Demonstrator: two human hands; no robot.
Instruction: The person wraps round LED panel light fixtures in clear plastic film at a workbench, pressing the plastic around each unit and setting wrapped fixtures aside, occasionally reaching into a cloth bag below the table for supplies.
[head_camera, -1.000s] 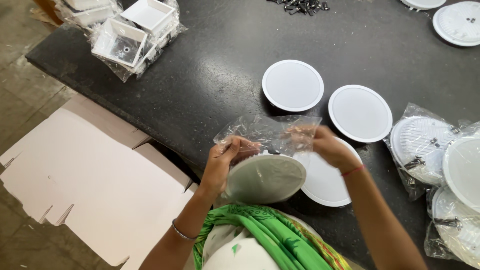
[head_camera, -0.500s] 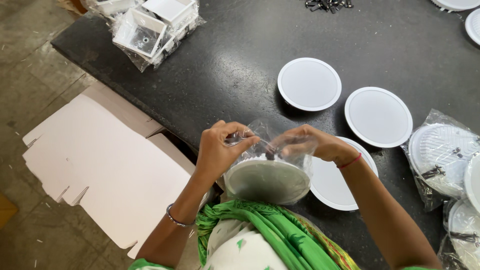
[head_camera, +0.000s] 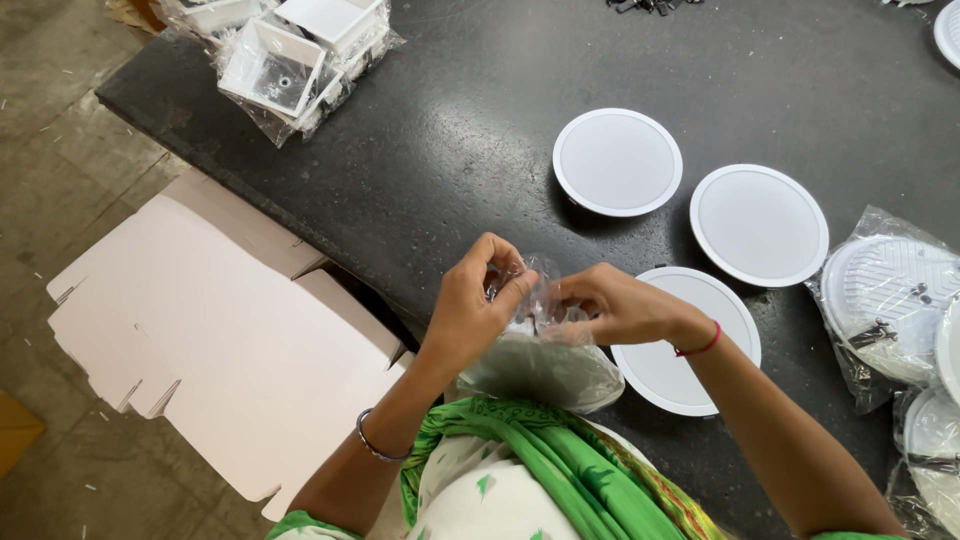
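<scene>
Clear crinkly plastic bag (head_camera: 545, 350) held a round white panel light at the near table edge. Since half a second earlier, both hands had bunched the bag mouth higher and tighter. Left hand (head_camera: 475, 305) and right hand (head_camera: 610, 305) pinched the film, fingers curled shut on it. Beyond: three bare flat white discs (head_camera: 618, 160) on speckled black stone table (head_camera: 430, 150), bagged lights (head_camera: 885, 295) right, flat cardboard (head_camera: 200, 330) on floor.

Even, soft daylight; faint sheen on the dark countertop (head_camera: 480, 130) beyond the hands; short shadows beside the discs; focus sharp throughout.
</scene>
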